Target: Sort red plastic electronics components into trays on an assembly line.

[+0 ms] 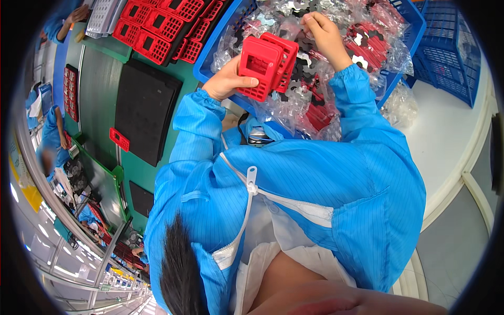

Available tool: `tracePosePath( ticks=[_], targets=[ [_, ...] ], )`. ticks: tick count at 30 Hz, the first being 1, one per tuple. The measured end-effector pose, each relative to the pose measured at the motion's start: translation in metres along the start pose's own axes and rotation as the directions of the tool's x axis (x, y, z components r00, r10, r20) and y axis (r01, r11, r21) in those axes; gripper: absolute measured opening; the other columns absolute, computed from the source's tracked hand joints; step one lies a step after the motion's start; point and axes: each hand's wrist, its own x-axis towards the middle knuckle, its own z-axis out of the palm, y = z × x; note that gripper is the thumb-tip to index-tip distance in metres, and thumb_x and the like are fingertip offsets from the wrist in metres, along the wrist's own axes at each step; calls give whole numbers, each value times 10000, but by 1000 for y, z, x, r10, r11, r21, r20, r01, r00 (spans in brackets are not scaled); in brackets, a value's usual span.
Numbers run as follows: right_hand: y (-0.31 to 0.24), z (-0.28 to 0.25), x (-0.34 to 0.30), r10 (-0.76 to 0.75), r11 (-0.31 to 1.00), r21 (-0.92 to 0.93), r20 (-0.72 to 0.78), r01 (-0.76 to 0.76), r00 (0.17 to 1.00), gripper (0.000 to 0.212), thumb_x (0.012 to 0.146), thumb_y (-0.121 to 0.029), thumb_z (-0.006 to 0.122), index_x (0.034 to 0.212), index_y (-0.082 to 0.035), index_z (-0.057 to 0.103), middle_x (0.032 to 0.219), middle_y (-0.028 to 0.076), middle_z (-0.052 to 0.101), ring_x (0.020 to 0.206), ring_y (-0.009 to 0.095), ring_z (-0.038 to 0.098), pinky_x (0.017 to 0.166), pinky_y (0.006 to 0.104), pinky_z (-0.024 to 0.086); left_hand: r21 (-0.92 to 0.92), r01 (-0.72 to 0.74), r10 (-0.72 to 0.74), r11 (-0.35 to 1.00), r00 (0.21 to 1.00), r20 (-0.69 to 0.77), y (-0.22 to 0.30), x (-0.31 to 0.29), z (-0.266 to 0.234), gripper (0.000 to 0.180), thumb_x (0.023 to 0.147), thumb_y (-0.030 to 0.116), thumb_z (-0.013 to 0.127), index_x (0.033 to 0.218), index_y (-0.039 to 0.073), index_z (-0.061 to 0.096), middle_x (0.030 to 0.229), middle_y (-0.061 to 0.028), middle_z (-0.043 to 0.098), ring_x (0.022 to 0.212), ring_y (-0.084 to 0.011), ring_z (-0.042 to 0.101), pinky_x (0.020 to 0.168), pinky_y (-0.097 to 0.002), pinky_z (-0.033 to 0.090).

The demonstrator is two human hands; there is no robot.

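My left hand [229, 80] grips two red calculator shells [259, 68], one behind the other, with the thumb across the front one. Each shell has a window opening and rows of button holes. Over the far part of a blue plastic crate [203, 64], my right hand [326, 38] has its thumb and fingers pinched together. Whatever is between those fingertips, if anything, is too small to tell. Below both hands the crate is heaped with clear plastic bags [294, 113] and red, black and silvery parts [362, 44].
Left of the crate, stacked trays of red shells [160, 26] stand on a green bench. A black mat [144, 110] lies there, with a single red shell [119, 139] at its edge. Blue baskets [446, 58] stand at the right. Co-workers in blue sleeves [52, 126] are at the far left.
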Motion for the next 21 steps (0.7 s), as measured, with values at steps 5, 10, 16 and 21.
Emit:
tracePosePath(
  ticks=[5,10,16,21],
  targets=[
    [9,10,-9,104,993,90,-381,-75,919,237,889,-233,563,870,-1,608,656,2,554,626,77,501,574,249,416,-379,-144,131,914,990,-61,-8,11,2,568,813,167,663,1301,39,403,1207,-96,552,1104,-219,542,949,-359,432],
    [5,31,-45,136,964,263,-320,-50,938,268,903,-226,512,765,-11,593,638,25,549,591,97,480,548,263,392,-603,-291,97,743,938,-333,-12,49,14,411,938,282,492,1285,74,424,1234,-92,538,1133,-246,521,979,-435,408],
    [-30,68,-73,195,976,-80,-94,-203,976,342,909,-312,494,773,-8,570,603,149,568,547,255,558,530,372,415,-560,-390,104,731,874,-474,-27,61,22,376,937,286,492,1249,81,447,1217,-92,543,1114,-255,528,969,-436,416],
    [-41,65,-76,178,981,78,-27,-176,984,327,908,-290,491,749,-11,549,593,127,558,544,256,561,526,369,413,-514,-461,159,723,836,-526,-25,63,28,367,938,287,489,1240,83,452,1198,-91,551,1104,-260,531,963,-433,422]
  ],
)
